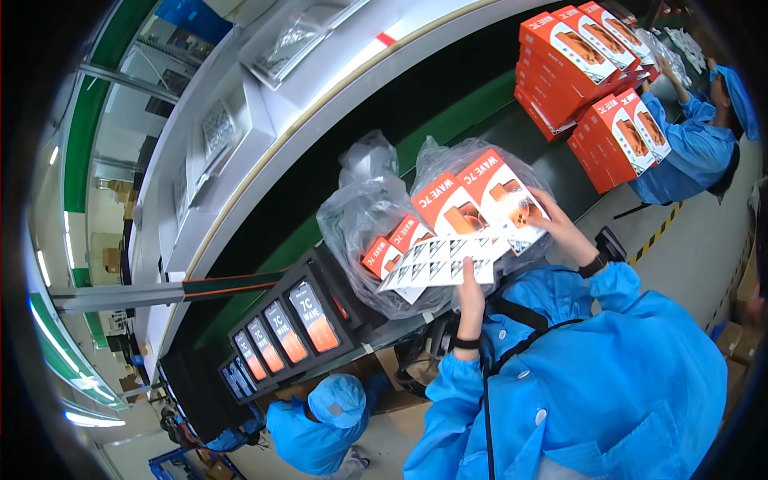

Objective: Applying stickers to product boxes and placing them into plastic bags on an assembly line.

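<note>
A white sheet of labels (436,264) with black triangular prints is pinched in my left hand (470,298), thumb on top. The sheet lies over the lower part of several red and white boxes. My right hand (556,228) grips the right edge of the nearest red and white box (504,192), which has an orange device pictured on it. Next to it is a second such box (450,204). Smaller-looking boxes (410,232) sit further left, partly under the sheet. Clear plastic bags (360,204) surround the boxes.
Black trays with phone-like screens (314,316) line the bench at left. Stacked red boxes (564,68) stand at the far right, beside a co-worker in blue (688,148). Another person in a blue cap (336,400) is below. A white shelf (264,120) with trays runs along the back.
</note>
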